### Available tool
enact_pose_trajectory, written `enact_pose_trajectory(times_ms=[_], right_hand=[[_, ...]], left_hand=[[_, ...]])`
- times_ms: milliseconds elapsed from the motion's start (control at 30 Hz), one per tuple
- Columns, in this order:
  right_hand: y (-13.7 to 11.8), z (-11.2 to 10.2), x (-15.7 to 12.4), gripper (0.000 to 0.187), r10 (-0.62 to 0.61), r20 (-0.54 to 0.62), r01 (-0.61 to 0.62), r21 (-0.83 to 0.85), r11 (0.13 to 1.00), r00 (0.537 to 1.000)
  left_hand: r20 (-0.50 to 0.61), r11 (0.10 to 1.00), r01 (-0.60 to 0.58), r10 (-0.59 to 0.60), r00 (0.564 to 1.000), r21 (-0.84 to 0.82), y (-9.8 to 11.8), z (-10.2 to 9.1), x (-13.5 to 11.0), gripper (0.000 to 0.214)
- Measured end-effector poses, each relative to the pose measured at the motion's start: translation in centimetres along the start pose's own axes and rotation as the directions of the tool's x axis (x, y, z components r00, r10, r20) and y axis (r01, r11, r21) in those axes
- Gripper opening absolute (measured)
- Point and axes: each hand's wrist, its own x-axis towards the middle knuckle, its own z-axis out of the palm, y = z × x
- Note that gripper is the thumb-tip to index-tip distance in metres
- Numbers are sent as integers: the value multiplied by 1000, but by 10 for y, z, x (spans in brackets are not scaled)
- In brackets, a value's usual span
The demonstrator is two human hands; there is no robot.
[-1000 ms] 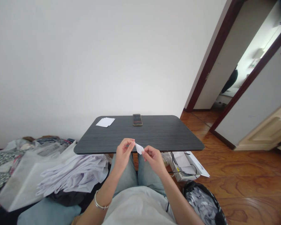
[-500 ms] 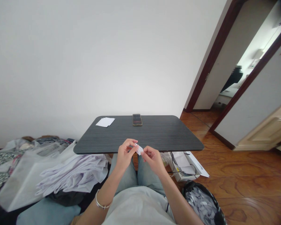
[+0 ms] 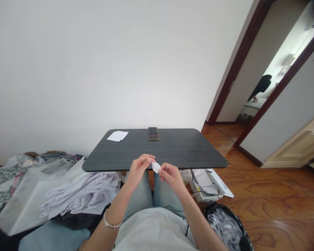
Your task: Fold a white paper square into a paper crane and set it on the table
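A small folded piece of white paper (image 3: 156, 167) is held between my two hands, just above the near edge of the dark table (image 3: 188, 150). My left hand (image 3: 139, 169) pinches its upper left end between thumb and fingertips. On its right side, my right hand (image 3: 172, 175) grips the paper with thumb and index finger. The fingertips hide part of its folds. A few white paper sheets (image 3: 117, 136) lie overlapped at the table's far left. At the far edge, near the middle, is a phone (image 3: 153, 134).
White folded cloth (image 3: 86, 191) and other bundles are heaped on the left. A black-lined bin (image 3: 229, 226) of paper scraps stands at the lower right, near a white box (image 3: 205, 188) with cables. Through the doorway a person in dark clothing (image 3: 263, 84) bends over.
My left fingers have shifted slightly on the paper, so more of it shows between my hands. My left wrist has moved a little to the left.
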Motion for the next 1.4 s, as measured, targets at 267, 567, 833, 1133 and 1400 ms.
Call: enact_pose_trajectory(times_ms=[267, 567, 833, 1133, 1400], right_hand=[[-4, 1, -1, 32, 52, 21, -53, 57, 997, 998], [1, 3, 0, 30, 0, -20, 0, 0, 1000, 1000], [7, 3, 1, 27, -43, -78, 36, -83, 996, 996], [6, 5, 0, 25, -39, -42, 36, -76, 996, 998], [7, 5, 0, 24, -47, -41, 44, -75, 996, 998]], left_hand=[[88, 1000, -19, 17, 996, 16, 6, -8, 4, 18], [-50, 978, -82, 93, 994, 194, 3, 0, 1, 22], [-67, 964, -67, 87, 994, 257, -3, 3, 1, 28], [-63, 967, -57, 75, 995, 247, 0, 5, 0, 24], [-108, 988, -52, 68, 992, 144, -8, 13, -2, 27]])
